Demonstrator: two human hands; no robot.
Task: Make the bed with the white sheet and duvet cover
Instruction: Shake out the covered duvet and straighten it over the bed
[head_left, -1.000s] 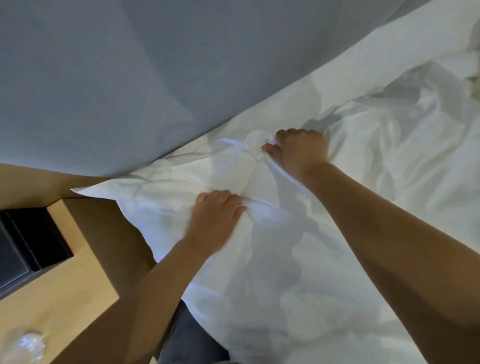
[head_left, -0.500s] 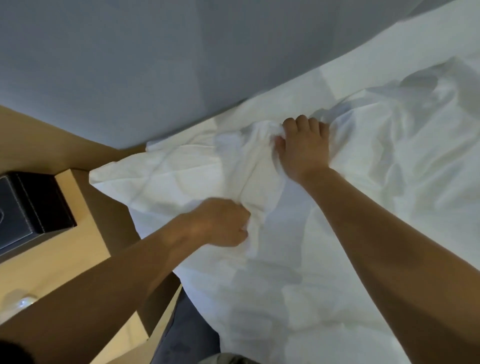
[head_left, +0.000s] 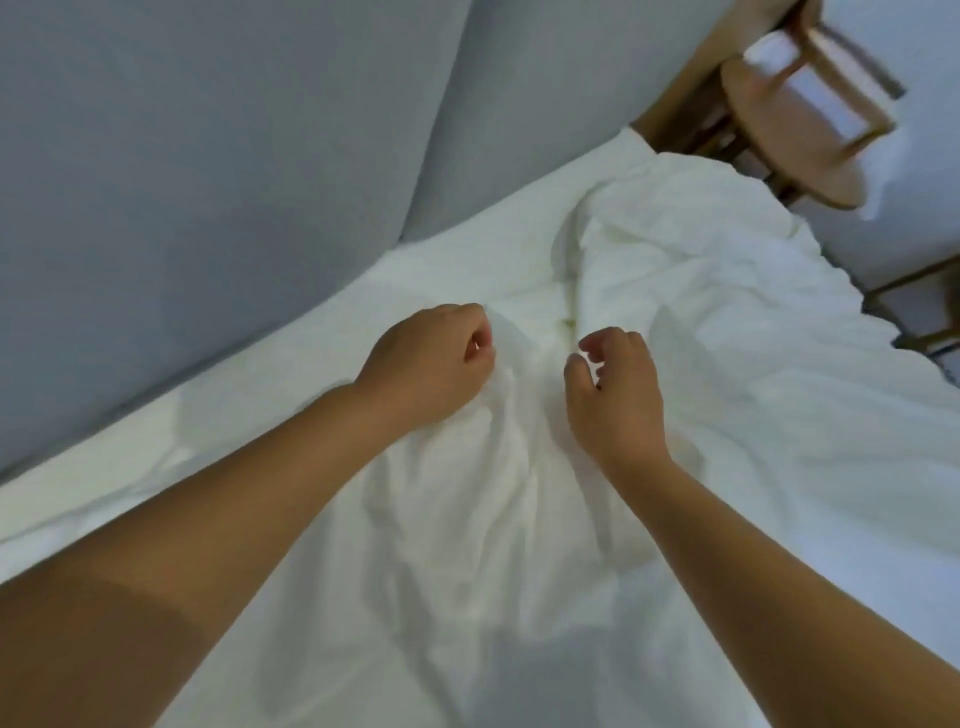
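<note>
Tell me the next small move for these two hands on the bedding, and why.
Probably the right hand should pinch the rumpled white cover beside the left hand. The left hand seems to grip a fold already; the right hovers, fingers curled on nothing, and the cover lies bunched between them, short of the grey headboard.

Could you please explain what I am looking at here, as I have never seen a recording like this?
There is no machine: a person wears one wide-angle camera on the head, looking forward and down at their own bare arms. The surface is crumpled white bedding, lying against a grey padded headboard; a wooden chair stands at the far side. The left hand is curled around a raised fold of the bedding and appears to grip it. The right hand, beside it, has loosely curled fingers that seem to hold nothing.
</note>
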